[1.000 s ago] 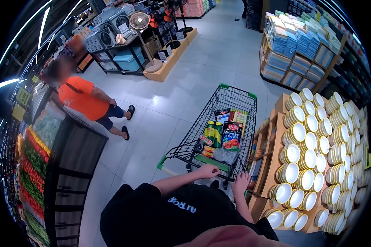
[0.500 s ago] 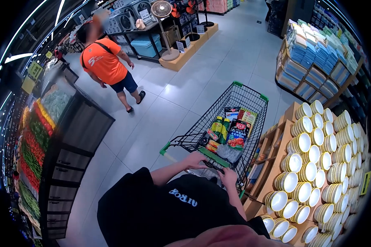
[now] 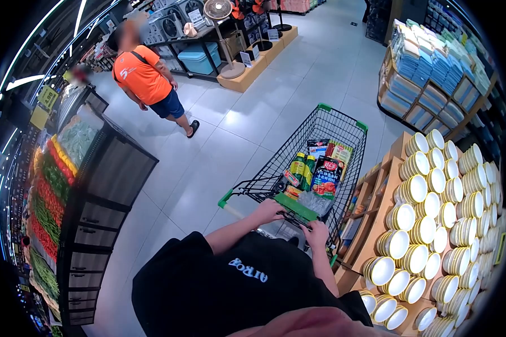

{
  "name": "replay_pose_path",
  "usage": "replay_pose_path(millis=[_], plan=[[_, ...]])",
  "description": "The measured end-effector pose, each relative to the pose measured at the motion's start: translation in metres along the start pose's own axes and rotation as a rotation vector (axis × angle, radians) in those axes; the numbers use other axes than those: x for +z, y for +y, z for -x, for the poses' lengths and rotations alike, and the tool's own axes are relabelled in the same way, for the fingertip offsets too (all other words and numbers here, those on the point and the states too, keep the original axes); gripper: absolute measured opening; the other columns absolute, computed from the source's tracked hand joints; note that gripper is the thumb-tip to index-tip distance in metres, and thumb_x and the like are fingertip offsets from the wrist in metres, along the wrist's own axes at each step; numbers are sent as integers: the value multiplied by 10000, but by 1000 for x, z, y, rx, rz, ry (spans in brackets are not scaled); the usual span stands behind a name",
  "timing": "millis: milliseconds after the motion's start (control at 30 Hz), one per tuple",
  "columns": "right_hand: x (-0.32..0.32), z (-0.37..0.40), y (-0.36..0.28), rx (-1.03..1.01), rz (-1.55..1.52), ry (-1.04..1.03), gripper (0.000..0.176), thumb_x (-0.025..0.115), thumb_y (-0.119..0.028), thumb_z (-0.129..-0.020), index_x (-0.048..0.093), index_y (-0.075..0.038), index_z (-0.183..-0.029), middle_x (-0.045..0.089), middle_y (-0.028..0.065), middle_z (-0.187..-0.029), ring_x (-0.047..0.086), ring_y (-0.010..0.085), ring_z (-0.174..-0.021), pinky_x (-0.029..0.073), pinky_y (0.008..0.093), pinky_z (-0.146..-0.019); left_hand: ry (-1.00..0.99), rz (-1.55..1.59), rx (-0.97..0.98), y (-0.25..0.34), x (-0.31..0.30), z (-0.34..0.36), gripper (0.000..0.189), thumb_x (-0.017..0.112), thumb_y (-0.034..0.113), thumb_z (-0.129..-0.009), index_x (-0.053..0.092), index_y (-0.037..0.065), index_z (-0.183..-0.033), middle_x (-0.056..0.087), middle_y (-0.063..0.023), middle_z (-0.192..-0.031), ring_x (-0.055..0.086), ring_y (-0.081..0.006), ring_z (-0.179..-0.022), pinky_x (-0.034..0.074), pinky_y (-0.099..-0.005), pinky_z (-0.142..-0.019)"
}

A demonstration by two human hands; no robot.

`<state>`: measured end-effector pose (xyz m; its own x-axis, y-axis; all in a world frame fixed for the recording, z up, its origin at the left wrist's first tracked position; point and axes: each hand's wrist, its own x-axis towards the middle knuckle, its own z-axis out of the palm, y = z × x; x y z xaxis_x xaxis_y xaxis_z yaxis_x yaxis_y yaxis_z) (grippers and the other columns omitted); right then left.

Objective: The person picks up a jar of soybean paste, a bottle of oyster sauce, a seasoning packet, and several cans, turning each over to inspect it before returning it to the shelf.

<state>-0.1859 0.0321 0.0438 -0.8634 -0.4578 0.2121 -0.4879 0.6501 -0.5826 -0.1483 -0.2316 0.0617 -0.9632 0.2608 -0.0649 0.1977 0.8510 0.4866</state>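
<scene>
A black wire shopping cart [image 3: 361, 128] with green corners stands in front of me. My left hand [image 3: 269, 212] and my right hand [image 3: 316, 233] are closed around its handle, near the green panel [image 3: 299, 209]. In the basket lie two green bottles with yellow labels [image 3: 308, 171], a black and red food pouch [image 3: 327, 175], a green-and-beige package [image 3: 341, 150], some clear plastic wrapping [image 3: 315, 203] and a few smaller packs. The undersides of both hands are hidden.
Stacked white bowls with yellow rims [image 3: 413, 189] fill a wooden display close on my right. Folded towels [image 3: 427, 67] stand beyond it. A vegetable counter [image 3: 115, 168] runs along the left. A person in an orange shirt [image 3: 143, 76] stands ahead left, near fans [image 3: 218, 10].
The cart and both my hands have shifted slightly within the view, still together. The person in orange has turned a little and brought their legs closer together.
</scene>
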Motion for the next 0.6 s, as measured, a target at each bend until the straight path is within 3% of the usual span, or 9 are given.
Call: replay_pose_path(millis=[67,167,333,600], plan=[[-5,1,-3,32,-3,-14,300,788,-355,-695,653,-88,-692,615,54,-712,595,264,-724,449,377,-657,-43,29,-45,1,-1,0,310,718,368,-760,695,167,-994,668,-35,-899,601,-247,-954,454,-389,-811],[-9,-2,-7,47,-39,8,307,789,-351,-696,637,-88,-650,598,52,-679,584,262,-705,432,382,-644,11,46,42,-5,3,3,311,732,376,-743,686,166,-967,665,-30,-889,599,-257,-908,456,-388,-808],[-5,2,-5,136,108,71,368,684,-360,-806,610,-71,-589,581,92,-645,582,295,-689,428,405,-632,-37,114,48,-7,8,4,236,728,328,-741,665,154,-887,661,-20,-857,594,-257,-872,474,-381,-769],[5,11,-10,417,164,-50,467,541,-398,-895,641,-11,-654,628,183,-701,616,372,-697,479,474,-646,2,112,47,-14,11,14,163,709,286,-757,686,166,-865,662,-21,-826,584,-266,-810,484,-386,-708]])
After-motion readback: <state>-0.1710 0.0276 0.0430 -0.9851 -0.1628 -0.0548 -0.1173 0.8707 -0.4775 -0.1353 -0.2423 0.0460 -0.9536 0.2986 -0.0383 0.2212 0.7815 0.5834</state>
